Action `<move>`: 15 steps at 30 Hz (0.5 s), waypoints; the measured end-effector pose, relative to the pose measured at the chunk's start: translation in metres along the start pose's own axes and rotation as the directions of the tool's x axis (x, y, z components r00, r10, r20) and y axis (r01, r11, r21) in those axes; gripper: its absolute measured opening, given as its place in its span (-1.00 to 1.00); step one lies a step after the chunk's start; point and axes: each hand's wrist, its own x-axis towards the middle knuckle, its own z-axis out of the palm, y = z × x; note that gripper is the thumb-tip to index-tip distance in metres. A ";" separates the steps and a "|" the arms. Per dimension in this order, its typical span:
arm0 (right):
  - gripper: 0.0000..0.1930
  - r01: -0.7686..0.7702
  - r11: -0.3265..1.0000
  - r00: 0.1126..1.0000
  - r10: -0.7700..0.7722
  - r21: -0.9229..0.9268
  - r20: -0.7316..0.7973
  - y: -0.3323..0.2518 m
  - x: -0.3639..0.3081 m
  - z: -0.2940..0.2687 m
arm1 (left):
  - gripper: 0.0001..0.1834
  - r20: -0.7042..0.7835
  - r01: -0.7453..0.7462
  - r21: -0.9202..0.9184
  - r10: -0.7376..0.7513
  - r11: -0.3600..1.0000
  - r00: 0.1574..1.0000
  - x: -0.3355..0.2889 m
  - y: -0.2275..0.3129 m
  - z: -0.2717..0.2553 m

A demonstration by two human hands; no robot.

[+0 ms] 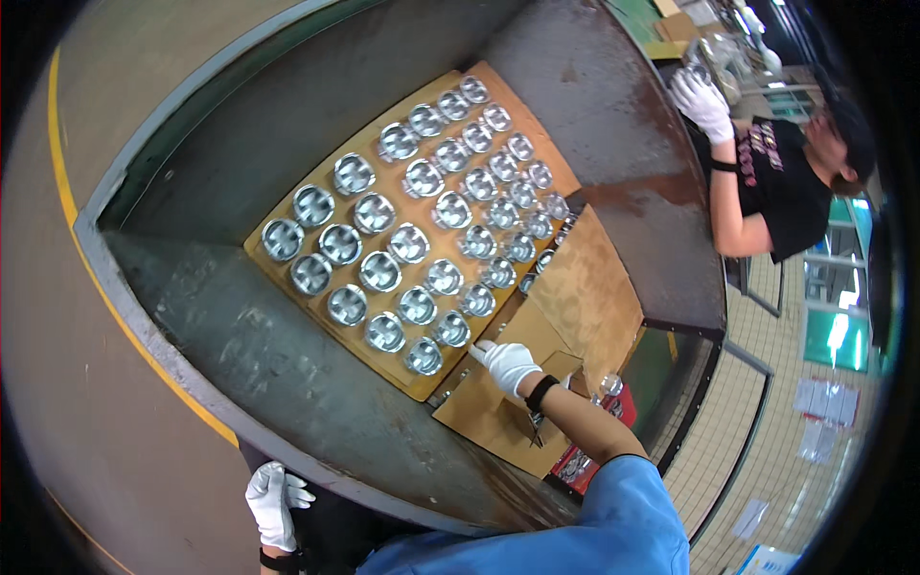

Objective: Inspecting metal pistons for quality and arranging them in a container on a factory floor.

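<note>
Rows of shiny metal pistons [408, 243] stand on a brown cardboard sheet [316, 230] inside a deep metal bin. At the sheet's near right edge is my right hand [508, 366], in a white glove, its fingertips closed on the cardboard edge beside the nearest pistons. Below that edge, more pistons [526, 283] show partly in a lower layer. My left hand [274, 505], also gloved, hangs outside the bin wall at the lower left. Its fingers are loosely bent and apart, with nothing seen in them.
High steel walls [287, 359] surround the pistons. Loose cardboard [589, 287] and an open carton [561, 369] lie at the bin's right side, near a red package [578, 470]. Across the bin, a co-worker's gloved hand [702, 103] holds a shiny metal part. A yellow line [144, 355] marks the floor.
</note>
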 end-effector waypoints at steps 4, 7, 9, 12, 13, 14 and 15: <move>-0.90 0.015 1.000 0.998 -0.014 0.014 -0.056 0.009 0.003 0.035 | -0.82 -0.018 0.022 -0.023 -0.023 0.999 1.000 -0.002 0.005 -0.004; -0.83 0.038 0.988 0.999 -0.032 0.149 -0.037 0.006 -0.025 0.000 | -0.82 -0.046 0.023 -0.014 -0.024 1.000 0.999 -0.008 0.011 -0.003; -0.88 -0.042 0.984 0.999 0.039 0.176 0.021 0.005 -0.046 -0.007 | -0.81 -0.015 0.007 -0.030 -0.007 1.000 1.000 -0.007 0.013 0.000; -0.89 -0.077 0.978 0.997 0.081 0.192 -0.012 0.002 -0.056 -0.008 | -0.83 -0.033 0.026 -0.038 -0.027 0.999 0.999 -0.008 0.010 0.001; -0.89 -0.093 0.977 0.995 0.099 0.192 -0.024 0.003 -0.057 -0.005 | -0.84 -0.032 0.013 -0.051 -0.015 0.999 0.999 -0.009 0.009 0.000; -0.89 -0.093 0.977 0.995 0.100 0.192 -0.025 0.004 -0.057 -0.001 | -0.84 -0.032 0.012 -0.052 -0.014 0.999 0.999 -0.008 0.009 0.001; -0.88 -0.098 0.975 0.994 0.106 0.200 -0.030 0.005 -0.056 0.003 | -0.85 -0.034 0.029 -0.056 -0.031 0.998 0.999 -0.008 0.009 0.003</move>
